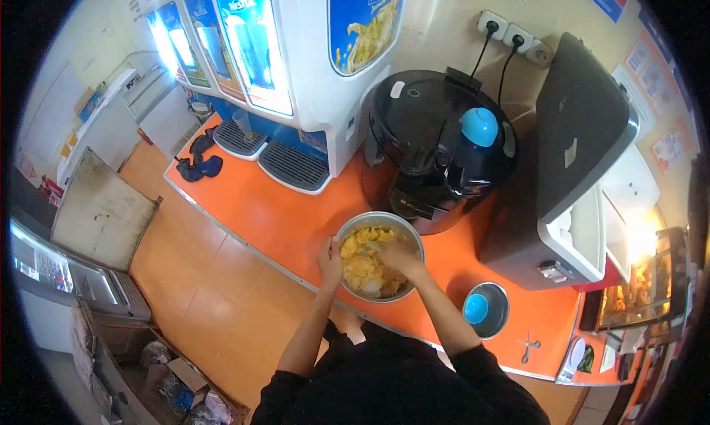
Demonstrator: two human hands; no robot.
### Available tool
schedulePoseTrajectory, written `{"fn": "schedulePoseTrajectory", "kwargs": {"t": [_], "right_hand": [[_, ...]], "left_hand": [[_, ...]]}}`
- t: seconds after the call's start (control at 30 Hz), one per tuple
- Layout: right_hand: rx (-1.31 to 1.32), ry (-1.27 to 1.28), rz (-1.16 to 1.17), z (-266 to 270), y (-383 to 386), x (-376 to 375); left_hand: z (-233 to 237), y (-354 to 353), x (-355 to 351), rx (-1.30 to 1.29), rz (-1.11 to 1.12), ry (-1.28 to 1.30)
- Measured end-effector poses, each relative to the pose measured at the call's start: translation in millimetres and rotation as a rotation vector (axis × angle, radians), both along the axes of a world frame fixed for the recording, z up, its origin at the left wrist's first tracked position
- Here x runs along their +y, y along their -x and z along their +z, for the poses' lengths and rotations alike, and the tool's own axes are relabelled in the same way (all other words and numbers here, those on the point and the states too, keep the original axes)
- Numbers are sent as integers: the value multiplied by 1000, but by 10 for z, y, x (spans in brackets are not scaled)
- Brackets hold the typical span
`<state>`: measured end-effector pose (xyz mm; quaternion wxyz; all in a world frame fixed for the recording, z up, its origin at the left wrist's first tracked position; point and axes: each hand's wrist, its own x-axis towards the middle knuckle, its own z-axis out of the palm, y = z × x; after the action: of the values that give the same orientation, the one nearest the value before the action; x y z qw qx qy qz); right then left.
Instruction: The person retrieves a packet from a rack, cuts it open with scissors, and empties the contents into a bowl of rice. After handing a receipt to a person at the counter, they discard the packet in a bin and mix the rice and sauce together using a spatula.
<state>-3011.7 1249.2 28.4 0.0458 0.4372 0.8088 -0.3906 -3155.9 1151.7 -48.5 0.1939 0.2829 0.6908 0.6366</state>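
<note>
A round metal bowl point(416, 241) holds a yellow, shredded-looking food point(361, 261) with a whitish patch near its lower edge. My left hand point(330, 261) is closed on the bowl's left rim. Inside the bowl, my right hand point(399, 256) reaches into the food from the right; its fingers are blurred and partly sunk in the food, so what they hold cannot be made out. The bowl stands on the orange counter point(296, 233), close to its front edge.
A large black rice cooker point(429, 129) with a blue bowl point(479, 127) on its lid stands behind. Left is a drink dispenser point(310, 92). Right are an open cooler box point(547, 240), a metal pot point(494, 325) holding a blue cup, scissors point(529, 344) and a lit glass case point(643, 284).
</note>
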Motion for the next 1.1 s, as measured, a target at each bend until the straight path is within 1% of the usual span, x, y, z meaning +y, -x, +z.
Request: {"fn": "schedulePoseTrajectory", "kwargs": {"t": [0.03,0.07,0.1,0.13,0.17,0.27,0.3,0.33,0.37,0.4,0.47,0.53,0.57,0.63,0.67,0.73,0.77,0.8,0.83,0.9,0.93,0.97,1.03,1.07,1.1], "right_hand": [[-63,-99,86,-24,-10,-129],[-124,-202,169,356,57,-353],[-96,-454,108,-310,100,-569],[-71,-702,46,-688,83,-706],[-199,-230,76,-219,124,-545],[-29,-231,-39,-199,-165,-25],[-8,-152,-84,-480,-178,120],[-5,-68,-72,-571,-162,169],[-29,-9,-19,-460,-105,94],[-75,21,15,-151,-60,-75],[-161,45,62,592,-2,-502],[-151,-155,89,458,-27,-835],[-144,-254,96,411,-60,-951],[-125,-305,93,-7,-108,-666],[-110,-339,91,-126,-126,-471],[-201,-149,315,241,-213,-242],[-247,-64,429,441,-218,-146],[-226,-152,319,470,-191,-343],[-202,-236,201,423,-126,-698],[-211,-72,52,168,-101,-741],[-186,-70,91,-106,-178,-503],[-159,-61,132,-402,-346,-256],[-127,-84,249,-239,-545,198],[-130,-90,323,166,-661,290],[-118,-116,327,96,-697,232]], "left_hand": [[-22,-24,-33,-2,12,-23],[30,-5,-11,-7,10,-5],[116,-13,-34,-15,4,19],[150,-48,-72,-27,-2,45],[106,-79,-96,-31,-4,38],[50,-36,-65,-11,7,2],[61,-72,-37,-5,18,-8],[38,-132,-113,0,17,-2],[-5,-156,-155,-15,18,-8],[-77,-182,-164,-32,23,-23],[-65,-232,-162,-49,43,-39],[140,-313,-201,-36,53,-41],[163,-354,-211,-35,68,-8],[169,-501,-290,-37,90,63],[203,-533,-301,-58,88,42],[268,-567,-319,-102,92,-2],[300,-577,-246,-83,131,-10],[308,-622,-253,-67,167,-3],[303,-639,-272,-48,196,7],[169,-644,-276,-114,182,-19],[115,-661,-277,-149,181,-34],[166,-719,-356,-120,189,0],[381,-793,-354,-51,215,37],[314,-841,-349,-25,220,45],[205,-897,-408,3,217,66]]}}
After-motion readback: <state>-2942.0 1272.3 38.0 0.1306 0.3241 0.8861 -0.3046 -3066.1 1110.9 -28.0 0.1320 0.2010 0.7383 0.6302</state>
